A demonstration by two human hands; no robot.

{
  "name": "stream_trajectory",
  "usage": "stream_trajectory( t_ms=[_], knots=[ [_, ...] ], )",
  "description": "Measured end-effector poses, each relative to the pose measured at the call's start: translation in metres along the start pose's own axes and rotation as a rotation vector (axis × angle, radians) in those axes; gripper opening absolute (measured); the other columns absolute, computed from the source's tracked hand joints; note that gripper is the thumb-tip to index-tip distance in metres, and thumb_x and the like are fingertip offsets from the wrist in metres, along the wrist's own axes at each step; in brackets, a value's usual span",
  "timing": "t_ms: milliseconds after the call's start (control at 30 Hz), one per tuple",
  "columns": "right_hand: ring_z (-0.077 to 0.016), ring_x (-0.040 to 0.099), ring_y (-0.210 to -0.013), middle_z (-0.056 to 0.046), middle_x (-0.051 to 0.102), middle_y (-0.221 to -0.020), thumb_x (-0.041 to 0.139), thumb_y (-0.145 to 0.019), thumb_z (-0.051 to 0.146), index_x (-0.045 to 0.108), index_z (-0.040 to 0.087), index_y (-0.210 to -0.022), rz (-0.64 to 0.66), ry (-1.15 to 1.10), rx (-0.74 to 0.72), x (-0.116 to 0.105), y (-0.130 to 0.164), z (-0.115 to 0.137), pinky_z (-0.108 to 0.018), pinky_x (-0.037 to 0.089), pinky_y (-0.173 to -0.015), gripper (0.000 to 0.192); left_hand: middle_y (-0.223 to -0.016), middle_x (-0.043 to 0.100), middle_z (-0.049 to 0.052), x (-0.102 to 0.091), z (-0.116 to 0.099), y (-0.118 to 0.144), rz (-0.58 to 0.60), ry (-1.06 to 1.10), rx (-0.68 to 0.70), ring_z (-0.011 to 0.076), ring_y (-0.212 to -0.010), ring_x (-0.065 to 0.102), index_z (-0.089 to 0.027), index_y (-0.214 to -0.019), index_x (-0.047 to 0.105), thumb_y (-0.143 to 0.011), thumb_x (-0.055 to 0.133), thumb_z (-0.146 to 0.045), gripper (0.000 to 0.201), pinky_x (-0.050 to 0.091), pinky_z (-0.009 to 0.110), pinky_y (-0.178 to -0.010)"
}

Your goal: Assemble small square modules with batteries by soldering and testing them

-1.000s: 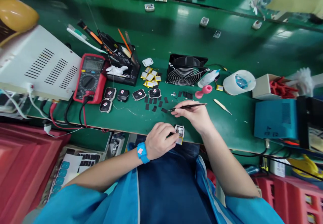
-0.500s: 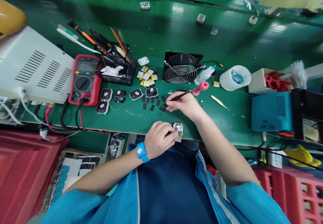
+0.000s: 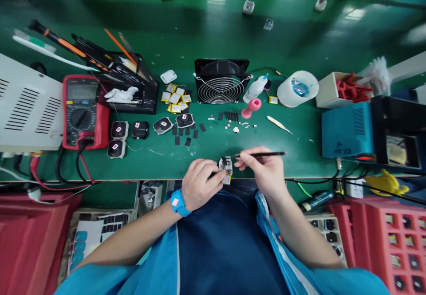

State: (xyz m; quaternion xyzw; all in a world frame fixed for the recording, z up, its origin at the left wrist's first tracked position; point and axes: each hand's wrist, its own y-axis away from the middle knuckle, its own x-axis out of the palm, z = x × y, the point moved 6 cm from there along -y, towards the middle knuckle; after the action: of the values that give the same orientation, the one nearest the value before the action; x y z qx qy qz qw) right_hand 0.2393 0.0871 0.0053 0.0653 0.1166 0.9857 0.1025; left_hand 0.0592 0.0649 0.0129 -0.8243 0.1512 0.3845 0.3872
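My left hand (image 3: 199, 185) grips a small open device housing (image 3: 226, 166) with a yellow battery hanging under it, at the near edge of the green bench (image 3: 213, 33). My right hand (image 3: 262, 168) holds black tweezers (image 3: 261, 155), their tips at the housing's right side. Beyond my hands lie several small black pads (image 3: 185, 133), several dark finished housings (image 3: 140, 129) and a heap of yellow batteries (image 3: 175, 98). A blue strap is on my left wrist.
A red multimeter (image 3: 81, 111) and a white power supply (image 3: 25, 104) stand at the left. A black fan (image 3: 221, 81), glue bottle (image 3: 254, 88), pink stand (image 3: 251, 108), white cup (image 3: 297, 88) and blue box (image 3: 346, 128) line the back right. Red bins (image 3: 386, 241) sit below.
My right hand drew the tweezers back from the black pads to the housing held in my left hand. The camera view shifted forward and to the right.
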Motion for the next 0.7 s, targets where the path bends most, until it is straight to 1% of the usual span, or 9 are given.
stream_trajectory(
  t_ms=[67,167,267,367,467,633,700],
  knots=[
    [-0.0162,0.074,-0.057,-0.002,0.077,-0.066,0.086,-0.078,0.035,0.075,0.02,-0.081,-0.09,-0.054,0.034,-0.007,0.021,-0.013,-0.025,0.062,-0.054,0.02,-0.088,0.07,0.004,0.002,0.001,0.0,0.022,0.006,-0.003,0.0221,-0.094,0.067,-0.019,-0.104,0.068,-0.092,0.068,-0.015,0.012,0.052,0.038,-0.086],
    [-0.018,0.076,-0.06,-0.002,0.078,-0.068,0.086,-0.078,0.035,0.075,0.02,-0.082,-0.158,-0.113,0.055,-0.003,0.039,-0.025,-0.027,0.065,-0.059,0.019,-0.088,0.07,0.004,0.003,0.002,0.001,0.036,0.007,-0.011,0.022,-0.095,0.067,-0.02,-0.102,0.068,-0.091,0.069,-0.016,0.011,0.051,0.038,-0.086],
    [-0.0163,0.076,-0.059,-0.001,0.077,-0.066,0.085,-0.079,0.035,0.075,0.02,-0.082,-0.177,-0.144,0.028,0.007,0.041,-0.025,-0.027,0.065,-0.062,0.019,-0.087,0.069,0.004,0.003,0.003,0.0,0.023,0.001,-0.007,0.0216,-0.092,0.067,-0.02,-0.1,0.069,-0.092,0.07,-0.017,0.008,0.051,0.037,-0.083],
    [-0.0152,0.074,-0.057,0.0,0.076,-0.065,0.085,-0.079,0.035,0.074,0.02,-0.082,-0.172,-0.187,0.0,0.011,0.039,-0.022,-0.026,0.064,-0.06,0.018,-0.087,0.069,0.004,0.003,0.002,-0.002,0.026,0.001,0.005,0.0216,-0.092,0.067,-0.02,-0.1,0.069,-0.091,0.072,-0.018,0.01,0.05,0.037,-0.081],
    [-0.0157,0.074,-0.057,0.0,0.075,-0.065,0.085,-0.079,0.037,0.074,0.02,-0.081,-0.17,-0.181,0.001,0.01,0.038,-0.023,-0.026,0.064,-0.057,0.02,-0.088,0.069,0.004,0.003,0.002,-0.003,0.029,0.007,0.009,0.0221,-0.093,0.066,-0.02,-0.103,0.07,-0.09,0.073,-0.016,0.014,0.05,0.037,-0.082],
    [-0.015,0.073,-0.059,-0.001,0.076,-0.07,0.083,-0.08,0.037,0.074,0.02,-0.083,-0.238,-0.091,-0.004,0.004,0.041,-0.025,-0.029,0.065,-0.062,0.02,-0.087,0.069,0.004,0.004,0.002,-0.002,0.031,0.008,0.008,0.0214,-0.093,0.066,-0.02,-0.104,0.07,-0.091,0.071,-0.015,0.014,0.05,0.036,-0.083],
    [-0.0143,0.072,-0.059,0.0,0.076,-0.069,0.083,-0.081,0.037,0.074,0.02,-0.083,-0.258,-0.065,-0.017,0.002,0.043,-0.024,-0.028,0.064,-0.06,0.019,-0.087,0.069,0.004,0.004,0.002,-0.002,0.03,0.007,0.006,0.0215,-0.092,0.066,-0.02,-0.104,0.07,-0.09,0.071,-0.015,0.014,0.05,0.036,-0.082]
  ],
)
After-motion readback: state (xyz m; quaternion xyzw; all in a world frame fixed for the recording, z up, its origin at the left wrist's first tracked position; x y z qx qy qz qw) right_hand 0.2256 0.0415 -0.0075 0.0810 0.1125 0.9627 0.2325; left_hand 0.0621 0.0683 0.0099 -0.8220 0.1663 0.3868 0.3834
